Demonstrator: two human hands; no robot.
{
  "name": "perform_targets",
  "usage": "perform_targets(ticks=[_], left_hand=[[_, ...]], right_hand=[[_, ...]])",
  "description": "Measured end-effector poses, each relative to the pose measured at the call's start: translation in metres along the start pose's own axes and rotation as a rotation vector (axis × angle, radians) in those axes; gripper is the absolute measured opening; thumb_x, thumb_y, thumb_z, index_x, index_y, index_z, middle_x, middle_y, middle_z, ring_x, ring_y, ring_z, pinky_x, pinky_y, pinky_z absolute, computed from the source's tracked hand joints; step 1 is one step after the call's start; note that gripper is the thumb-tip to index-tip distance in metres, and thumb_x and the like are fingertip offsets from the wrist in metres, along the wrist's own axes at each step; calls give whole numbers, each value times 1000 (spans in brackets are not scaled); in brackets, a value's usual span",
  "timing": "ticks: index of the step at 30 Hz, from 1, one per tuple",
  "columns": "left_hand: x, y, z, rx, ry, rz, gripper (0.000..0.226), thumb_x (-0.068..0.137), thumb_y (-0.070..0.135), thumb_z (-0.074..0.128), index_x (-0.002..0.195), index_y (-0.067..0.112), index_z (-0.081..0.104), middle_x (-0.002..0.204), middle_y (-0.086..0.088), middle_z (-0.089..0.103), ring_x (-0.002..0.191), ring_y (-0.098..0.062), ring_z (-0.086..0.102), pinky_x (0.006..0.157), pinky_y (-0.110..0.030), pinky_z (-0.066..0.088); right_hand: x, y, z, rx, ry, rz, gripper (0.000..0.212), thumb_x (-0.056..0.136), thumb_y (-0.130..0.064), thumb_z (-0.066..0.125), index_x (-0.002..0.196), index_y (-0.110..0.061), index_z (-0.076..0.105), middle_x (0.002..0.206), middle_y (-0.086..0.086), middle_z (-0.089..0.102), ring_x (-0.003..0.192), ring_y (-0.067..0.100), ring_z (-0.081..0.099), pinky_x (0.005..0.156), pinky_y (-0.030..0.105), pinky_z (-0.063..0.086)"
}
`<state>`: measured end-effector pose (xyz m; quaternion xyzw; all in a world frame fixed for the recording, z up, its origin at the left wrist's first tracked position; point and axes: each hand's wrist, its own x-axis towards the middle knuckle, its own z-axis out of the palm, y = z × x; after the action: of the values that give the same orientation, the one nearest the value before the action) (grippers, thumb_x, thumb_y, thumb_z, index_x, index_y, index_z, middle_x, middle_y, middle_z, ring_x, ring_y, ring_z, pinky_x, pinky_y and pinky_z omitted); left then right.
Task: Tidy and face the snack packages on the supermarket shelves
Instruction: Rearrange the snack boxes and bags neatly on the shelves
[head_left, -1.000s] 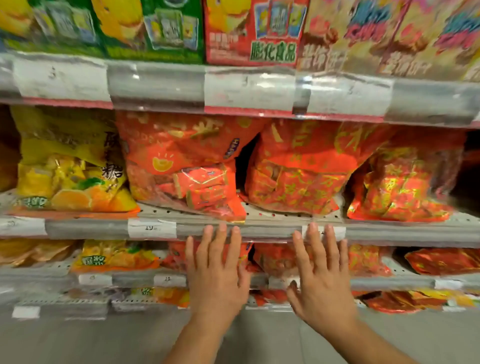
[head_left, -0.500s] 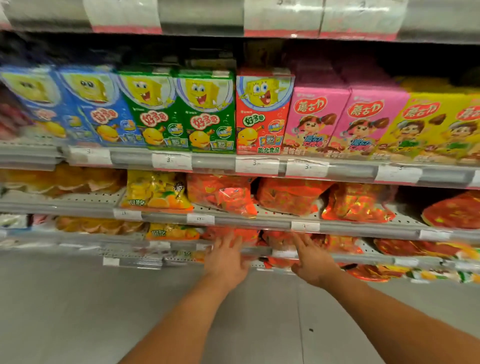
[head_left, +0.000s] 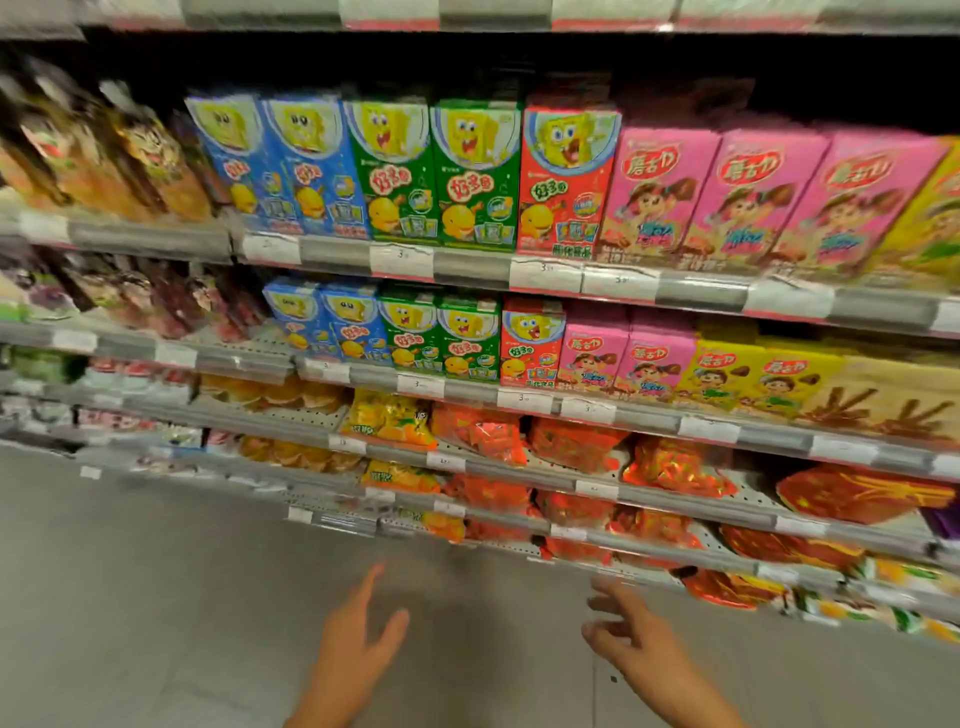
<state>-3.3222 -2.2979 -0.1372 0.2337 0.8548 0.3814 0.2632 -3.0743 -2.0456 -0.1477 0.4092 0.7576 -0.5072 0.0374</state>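
Fingers of the left hand are spread and empty; the right hand is likewise loose, holding nothing; both hang over the floor, clear of the shelves; the red snack bags lie up and ahead, long axes along the shelf edge, nearer the right hand, I judge.

A smooth grey floor is seen below tiered metal shelving — perforated decks edged with grey rails, on which white price labels are clipped. The recess under the top shelf is left dark.
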Motion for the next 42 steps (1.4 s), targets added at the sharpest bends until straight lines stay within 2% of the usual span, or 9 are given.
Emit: perform_targets(ticks=[5, 11, 14, 20, 23, 27, 31, 37, 42], left_hand=[[-56, -22, -30, -9, 121, -78, 59, 68, 52, 71, 120, 72, 51, 125, 9, 66, 112, -8, 64, 85, -31, 54], [-61, -37, -72, 3, 39, -189, 97, 39, 63, 70, 128, 32, 48, 139, -14, 53, 135, -34, 50, 106, -44, 43], [-59, -54, -87, 33, 191, -172, 93, 52, 72, 60, 137, 36, 51, 129, 6, 58, 124, -18, 59, 99, -40, 51], [-31, -75, -156, 50, 268, -27, 62, 90, 47, 68, 145, 45, 40, 146, 8, 51, 122, -12, 57, 101, -41, 52], [-17, -82, -198, 62, 272, 23, 64, 93, 44, 66, 151, 36, 39, 147, 6, 49, 131, -20, 52, 106, -45, 48], [0, -98, -251, 21, 230, 98, 64, 95, 41, 65, 152, 41, 33, 148, 15, 44, 134, -16, 49, 110, -43, 45], [19, -114, -293, -51, 206, 141, 80, 89, 59, 61, 157, 44, 21, 154, 21, 42, 138, -2, 43, 113, -41, 43], [43, -121, -325, -119, 207, 205, 84, 81, 76, 57, 152, 56, 17, 152, 28, 42, 134, 4, 44, 108, -33, 43], [70, -132, -337, -84, 200, 207, 94, 78, 81, 50, 158, 42, 19, 155, 25, 38, 137, 1, 42, 112, -41, 44]], right_hand=[[-26, -17, 11, 40, -22, -27, 53, 88, -29, 76, 130, -45, 49, 126, -12, 62, 103, 4, 67, 84, 16, 53], [-18, -47, 43, 38, -124, -145, 57, 75, -39, 87, 124, -22, 63, 111, 10, 65, 95, 26, 69, 69, 26, 56], [4, -83, 67, 110, -118, -102, 95, 47, -83, 78, 129, -47, 45, 121, -9, 60, 99, 8, 68, 80, 17, 54], [16, -150, 110, 9, -55, -249, 65, 85, -33, 79, 134, -52, 41, 124, -11, 63, 100, 1, 68, 76, 10, 51], [17, -187, 142, -14, -33, -253, 68, 88, -44, 75, 144, -48, 37, 125, -18, 62, 104, -3, 65, 76, 8, 50], [26, -228, 187, -7, 4, -271, 71, 84, -53, 76, 145, -48, 40, 124, -21, 64, 106, -4, 66, 92, 29, 55], [32, -263, 217, 31, 20, -268, 79, 83, -53, 76, 150, -41, 35, 127, -20, 62, 106, -5, 65, 86, 22, 54], [44, -301, 239, 21, 49, -302, 96, 67, -81, 69, 148, -45, 32, 131, -22, 57, 116, 2, 62, 99, 38, 54], [75, -332, 247, -57, 0, -326, 86, 71, -77, 67, 145, -50, 34, 135, -17, 58, 120, 2, 59, 101, 38, 53]])
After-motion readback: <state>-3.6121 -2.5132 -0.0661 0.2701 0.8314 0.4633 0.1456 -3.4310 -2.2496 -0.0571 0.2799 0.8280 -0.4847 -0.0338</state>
